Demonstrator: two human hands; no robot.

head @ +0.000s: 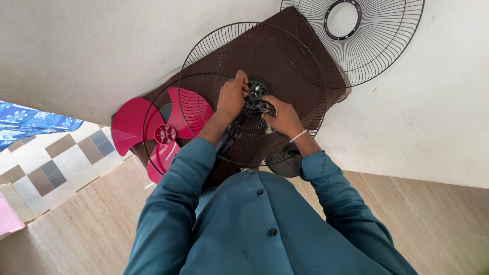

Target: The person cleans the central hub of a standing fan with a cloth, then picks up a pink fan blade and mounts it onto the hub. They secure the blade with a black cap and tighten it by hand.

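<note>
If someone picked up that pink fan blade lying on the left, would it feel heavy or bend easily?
The pink fan blade looks like thin moulded plastic, so probably light for its size. Its broad, curved vanes might flex a little at the tips, while the hub seems stiffer. Lying flat under a wire guard ring, it seems unlikely to roll, though its smooth surface may be a bit slippery.

Black wire fan guard (285,66) flat on brown board; motor hub (256,93) centred.
</note>
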